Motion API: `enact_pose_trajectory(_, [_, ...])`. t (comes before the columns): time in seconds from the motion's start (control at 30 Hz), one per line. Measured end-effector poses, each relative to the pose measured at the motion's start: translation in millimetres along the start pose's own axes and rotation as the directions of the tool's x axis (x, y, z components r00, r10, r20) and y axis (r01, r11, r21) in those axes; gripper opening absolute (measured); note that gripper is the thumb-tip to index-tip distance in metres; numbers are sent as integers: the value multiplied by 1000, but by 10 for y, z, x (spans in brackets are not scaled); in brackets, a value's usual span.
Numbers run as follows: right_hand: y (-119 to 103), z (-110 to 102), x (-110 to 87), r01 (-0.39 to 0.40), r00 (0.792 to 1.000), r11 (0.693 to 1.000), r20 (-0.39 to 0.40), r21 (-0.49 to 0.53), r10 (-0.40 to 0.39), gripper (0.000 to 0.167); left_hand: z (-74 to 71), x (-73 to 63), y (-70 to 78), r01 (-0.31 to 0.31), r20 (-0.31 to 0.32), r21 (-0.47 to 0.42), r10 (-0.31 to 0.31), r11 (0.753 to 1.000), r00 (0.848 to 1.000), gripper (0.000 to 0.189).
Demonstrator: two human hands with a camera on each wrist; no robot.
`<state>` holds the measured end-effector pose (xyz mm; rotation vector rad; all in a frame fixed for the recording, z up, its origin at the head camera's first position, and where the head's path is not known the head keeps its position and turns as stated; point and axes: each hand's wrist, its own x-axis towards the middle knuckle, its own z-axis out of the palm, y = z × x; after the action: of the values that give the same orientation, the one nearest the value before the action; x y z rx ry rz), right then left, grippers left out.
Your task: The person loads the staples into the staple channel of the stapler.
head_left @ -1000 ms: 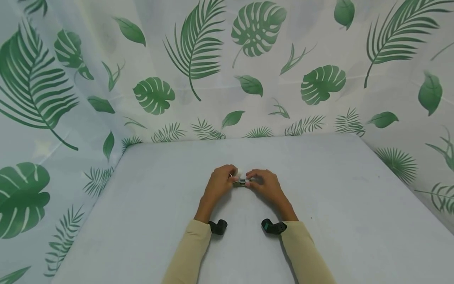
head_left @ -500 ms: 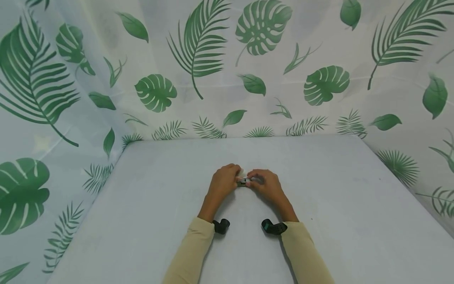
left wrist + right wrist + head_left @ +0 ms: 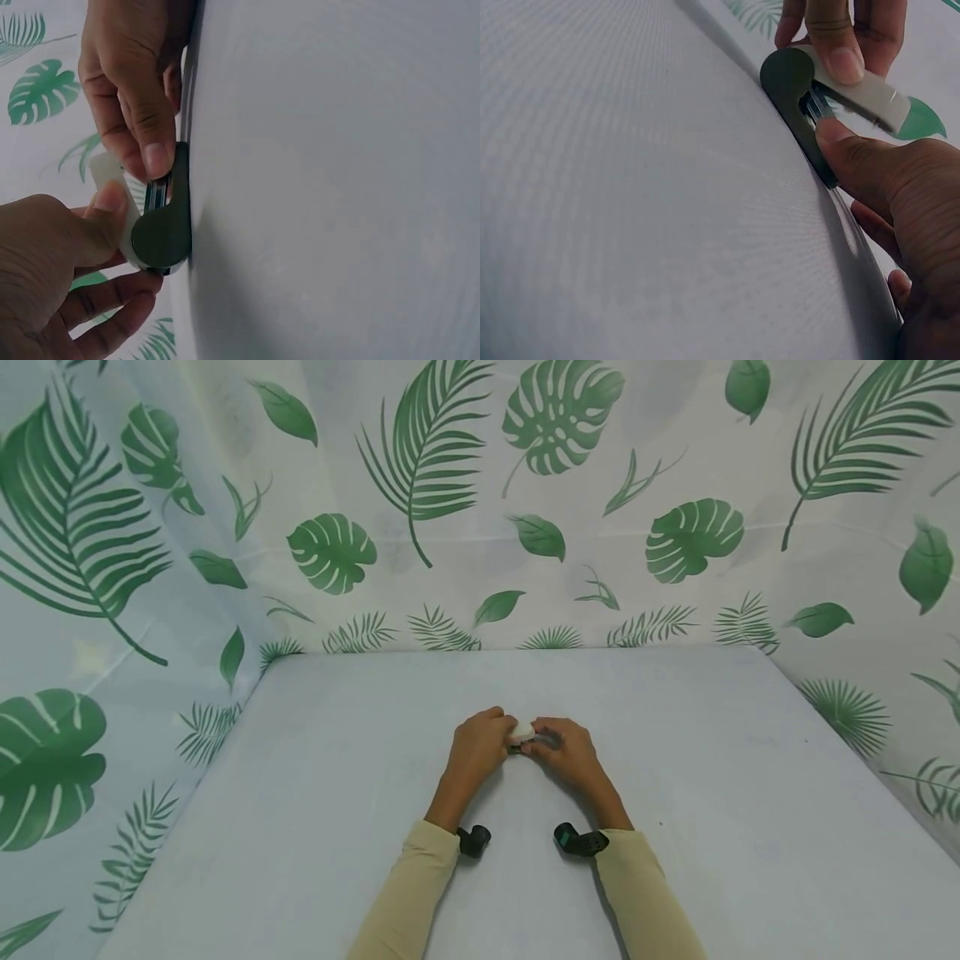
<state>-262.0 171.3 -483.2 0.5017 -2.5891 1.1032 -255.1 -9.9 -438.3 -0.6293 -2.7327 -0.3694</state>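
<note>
A small stapler [image 3: 166,232] with a dark green base and a white top cover [image 3: 874,97] rests on the white table, its cover raised at an angle from the base. Between the two parts shows the metal staple channel [image 3: 156,196]. My left hand [image 3: 480,745] grips the white cover near the hinge, thumb on its outer face and fingers around the hinge end. From the other side, my right hand [image 3: 562,750] pinches the far end of the base and channel, its thumb pressing at the metal strip. The right fingers behind the stapler are partly hidden.
Both wrists wear black camera mounts [image 3: 474,841]. The white tabletop [image 3: 337,793] ends at the back against a white curtain [image 3: 450,568] printed with green leaves. A tiny dark speck [image 3: 660,823] lies right of the right forearm.
My left hand has shifted slightly right, bringing the white cover over toward the metal channel, which shows less from above. My right hand has stayed nearly in place.
</note>
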Motion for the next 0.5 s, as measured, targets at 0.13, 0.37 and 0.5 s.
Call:
enact_pose_trajectory(0.13, [-4,8,-6,1,1000,1000,-4,1,-1,29,12,-12,-28,36,19,-73,-35,997,999,24])
enact_pose_trajectory(0.37, [11,-2,0,-7,1000,1000,6,-7,7,31,5,-64,-135,197,121,-388,-162,900,979,24])
enact_pose_trajectory(0.5, [-15,-18,7,-52,998,999,37,-2,52,28,29,-106,-172,243,155,-458,-192,855,969,26])
